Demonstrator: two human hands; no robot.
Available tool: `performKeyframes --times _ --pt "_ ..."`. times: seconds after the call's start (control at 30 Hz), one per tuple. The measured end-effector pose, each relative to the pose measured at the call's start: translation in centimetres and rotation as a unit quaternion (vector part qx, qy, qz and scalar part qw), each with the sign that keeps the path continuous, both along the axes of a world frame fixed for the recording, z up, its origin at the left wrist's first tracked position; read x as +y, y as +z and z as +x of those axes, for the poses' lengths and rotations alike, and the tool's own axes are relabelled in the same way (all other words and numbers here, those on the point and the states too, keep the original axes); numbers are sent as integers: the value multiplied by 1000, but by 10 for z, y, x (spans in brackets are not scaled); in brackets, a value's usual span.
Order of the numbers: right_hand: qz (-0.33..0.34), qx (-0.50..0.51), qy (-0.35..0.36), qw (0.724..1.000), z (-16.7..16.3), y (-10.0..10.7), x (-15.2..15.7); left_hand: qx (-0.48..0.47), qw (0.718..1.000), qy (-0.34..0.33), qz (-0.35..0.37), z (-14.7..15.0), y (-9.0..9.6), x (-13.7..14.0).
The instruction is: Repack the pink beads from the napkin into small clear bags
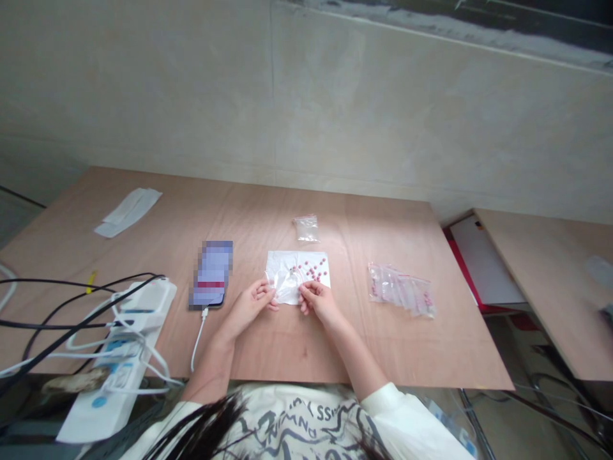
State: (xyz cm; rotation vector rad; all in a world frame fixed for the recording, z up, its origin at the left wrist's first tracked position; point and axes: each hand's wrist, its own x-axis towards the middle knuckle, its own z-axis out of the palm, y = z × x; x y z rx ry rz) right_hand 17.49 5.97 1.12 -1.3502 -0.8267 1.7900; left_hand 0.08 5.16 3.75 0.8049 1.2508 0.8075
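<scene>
Between my two hands is a small clear plastic bag (284, 281), held over a white sheet of paper (276, 257). My left hand (256, 300) pinches the bag's left side, thumb against fingers. On the opposite side, my right hand (318, 299) pinches the edge near the paper's lower right. Several small red beads (316, 271) lie scattered on the paper's right half, just beyond my right fingers. Whether any bead is inside the held bag is too small to tell. A small clear zip bag (306, 228) lies behind the paper.
To the right, several clear bags with small red pieces (401, 291) lie overlapping in a row. A phone (211, 275) with a white cable lies left. A power strip (129, 345) with tangled cords crosses the table's (297, 351) left front edge. White paper strips (128, 212) lie back left.
</scene>
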Motion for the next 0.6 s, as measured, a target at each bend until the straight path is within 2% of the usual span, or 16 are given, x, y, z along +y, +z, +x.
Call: performKeyframes --times 0.17,0.37,0.6 --pt "-8 5 5 1000 1 0 1 28 999 -11 15 -2 3 4" --pt "-7 16 11 1000 2 0 2 45 996 -56 55 -4 3 9" --pt "-1 16 13 1000 3 -1 1 36 997 -34 59 1 6 7"
